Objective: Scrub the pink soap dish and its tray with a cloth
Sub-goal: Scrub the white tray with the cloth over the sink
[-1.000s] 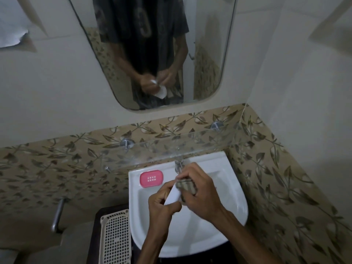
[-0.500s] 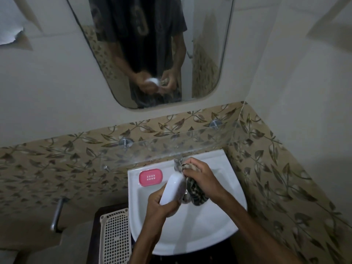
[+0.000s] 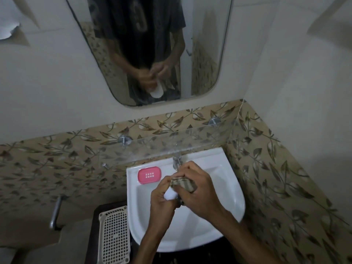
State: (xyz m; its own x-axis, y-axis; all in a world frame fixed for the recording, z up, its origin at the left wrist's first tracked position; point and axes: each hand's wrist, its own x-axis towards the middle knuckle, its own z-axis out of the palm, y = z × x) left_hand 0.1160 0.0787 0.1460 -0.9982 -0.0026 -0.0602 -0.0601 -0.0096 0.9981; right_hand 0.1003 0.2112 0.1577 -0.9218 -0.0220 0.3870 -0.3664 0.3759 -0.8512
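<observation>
The task is judged to be partway through, with one piece in hand and the other not yet taken up. A white tray (image 3: 170, 195) is held over the white basin (image 3: 224, 187), gripped from below by the left hand (image 3: 162, 199), whose fingers are curled round it. A patterned cloth (image 3: 183, 184) is bunched in the right hand (image 3: 198, 189) and pressed against the tray's upper end — scrubbing of this piece appears to be under way, though how clean it has become cannot be told. The pink soap dish (image 3: 149, 175) lies flat on the basin's back left ledge, well apart from both hands, and is judged to be left for afterwards.

The room is taken up largely by pale wall tiles, with a band of leaf-patterned tiles (image 3: 66, 155) run behind and to the right of the basin. A rounded mirror (image 3: 205, 54) is mounted above, and the person's arms and the white piece are reflected in it. A clear glass shelf (image 3: 190, 145) is fixed on metal pegs just over the tap (image 3: 176, 161). A pale perforated basket (image 3: 114, 235) is set beside the basin at the left — a metal handle (image 3: 55, 212) is seen further left.
</observation>
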